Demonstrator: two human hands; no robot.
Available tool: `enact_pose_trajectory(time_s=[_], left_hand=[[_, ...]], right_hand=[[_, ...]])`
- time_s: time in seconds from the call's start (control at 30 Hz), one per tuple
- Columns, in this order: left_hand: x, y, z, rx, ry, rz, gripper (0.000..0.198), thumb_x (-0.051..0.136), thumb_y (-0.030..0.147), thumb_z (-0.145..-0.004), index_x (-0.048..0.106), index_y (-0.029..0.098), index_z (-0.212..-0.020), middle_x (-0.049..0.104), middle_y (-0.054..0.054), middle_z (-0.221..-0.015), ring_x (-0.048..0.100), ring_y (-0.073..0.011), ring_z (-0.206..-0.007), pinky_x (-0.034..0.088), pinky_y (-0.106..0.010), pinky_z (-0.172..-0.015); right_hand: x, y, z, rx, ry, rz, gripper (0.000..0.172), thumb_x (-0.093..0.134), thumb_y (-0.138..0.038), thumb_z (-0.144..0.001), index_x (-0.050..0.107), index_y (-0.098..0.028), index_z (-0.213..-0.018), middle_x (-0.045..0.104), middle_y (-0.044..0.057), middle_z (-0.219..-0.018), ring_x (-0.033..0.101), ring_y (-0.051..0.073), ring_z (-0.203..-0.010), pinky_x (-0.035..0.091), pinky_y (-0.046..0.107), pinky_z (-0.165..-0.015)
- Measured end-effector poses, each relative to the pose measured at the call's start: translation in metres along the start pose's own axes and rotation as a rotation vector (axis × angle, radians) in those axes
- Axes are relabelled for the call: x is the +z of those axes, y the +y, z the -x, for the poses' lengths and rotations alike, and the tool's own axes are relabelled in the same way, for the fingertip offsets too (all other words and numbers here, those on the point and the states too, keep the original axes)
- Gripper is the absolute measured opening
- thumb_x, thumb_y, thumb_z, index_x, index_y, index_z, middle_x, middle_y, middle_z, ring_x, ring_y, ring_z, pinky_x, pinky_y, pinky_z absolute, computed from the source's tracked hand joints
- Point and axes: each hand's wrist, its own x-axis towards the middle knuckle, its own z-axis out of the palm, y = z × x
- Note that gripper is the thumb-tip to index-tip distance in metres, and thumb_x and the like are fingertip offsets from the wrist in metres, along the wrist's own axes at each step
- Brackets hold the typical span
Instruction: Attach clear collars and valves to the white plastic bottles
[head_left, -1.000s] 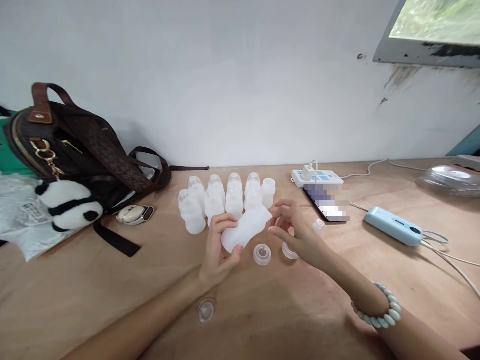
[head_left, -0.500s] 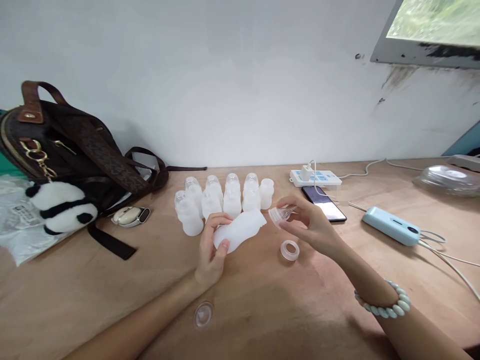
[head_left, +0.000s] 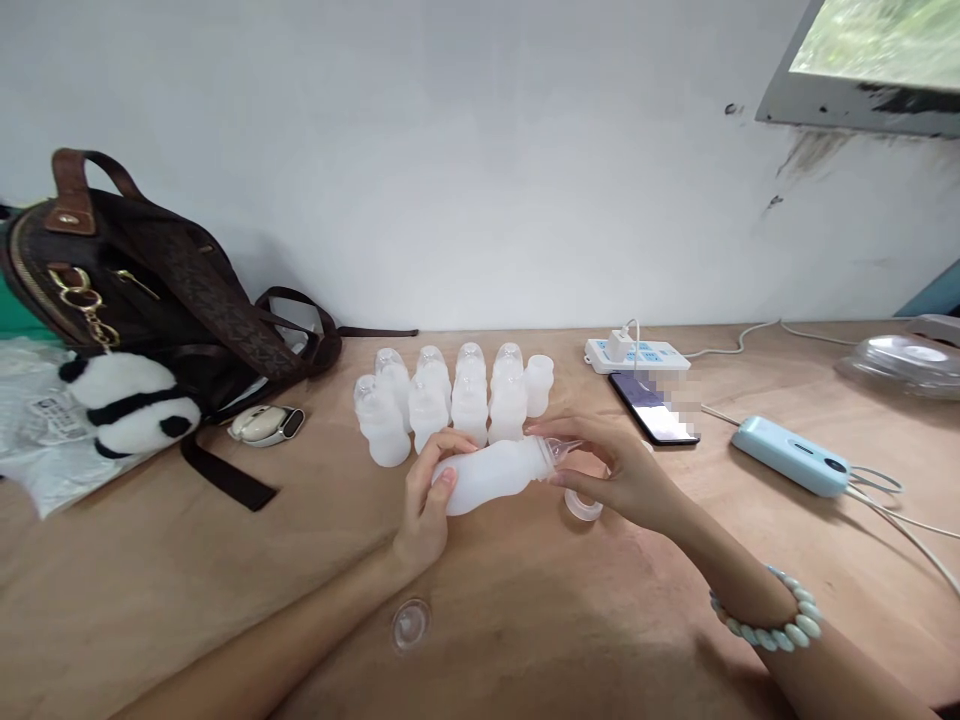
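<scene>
My left hand [head_left: 427, 500] is wrapped round the body of a frosted white baby bottle [head_left: 491, 477], which lies tilted with its neck to the right. At that neck sits a clear bottle nipple [head_left: 553, 452], held by the fingers of my right hand [head_left: 622, 470]; its rim meets the bottle mouth. A translucent collar ring [head_left: 583, 506] lies on the table just below my right hand, partly covered by it. Nearer to me rests a clear domed cap [head_left: 411, 625]. Behind my hands stand several frosted bottles [head_left: 386, 430], most with clear caps.
A dark backpack [head_left: 172, 290] with a panda plush [head_left: 131, 400] stands at the left, near a watch [head_left: 289, 425]. To the right are a power strip [head_left: 656, 357], a phone [head_left: 652, 408], a blue power bank [head_left: 791, 458] with cables and a clear plastic container [head_left: 900, 362].
My right hand has brought the nipple left onto the bottle's mouth; before, there was a gap between them. The bottle has turned closer to level.
</scene>
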Motion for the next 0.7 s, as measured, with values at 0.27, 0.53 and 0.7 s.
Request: enact_pose_trajectory(time_s=[0.27, 0.53, 0.7], left_hand=[[0.002, 0.002, 0.004, 0.214, -0.124, -0.109, 0.023, 0.043, 0.036, -0.1, 0.058, 0.021, -0.107, 0.06, -0.008, -0.101, 0.059, -0.0233, -0.092, 0.048, -0.037, -0.08], [0.001, 0.0, 0.003, 0.205, -0.135, -0.128, 0.022, 0.041, 0.037, -0.1, 0.055, 0.022, -0.108, 0.059, -0.009, -0.101, 0.06, -0.0242, -0.092, 0.049, -0.039, -0.078], [0.001, 0.001, 0.003, 0.182, -0.12, -0.124, 0.022, 0.042, 0.036, -0.099, 0.057, 0.021, -0.106, 0.061, -0.009, -0.1, 0.061, -0.0247, -0.091, 0.049, -0.038, -0.078]], right_hand=[[0.016, 0.004, 0.001, 0.363, 0.075, -0.21, 0.027, 0.05, -0.044, -0.096, 0.06, -0.019, -0.096, 0.06, -0.004, -0.057, 0.051, 0.01, -0.042, 0.04, 0.023, -0.041], [-0.004, -0.006, -0.001, 0.425, -0.186, -0.186, 0.03, 0.06, -0.049, -0.09, 0.059, -0.02, -0.083, 0.063, -0.001, -0.058, 0.058, 0.014, -0.052, 0.042, 0.026, -0.05], [-0.005, 0.0, -0.002, 0.378, -0.07, -0.125, 0.047, 0.04, -0.058, -0.098, 0.066, -0.02, -0.092, 0.069, 0.006, -0.076, 0.061, 0.017, -0.065, 0.048, 0.03, -0.056]])
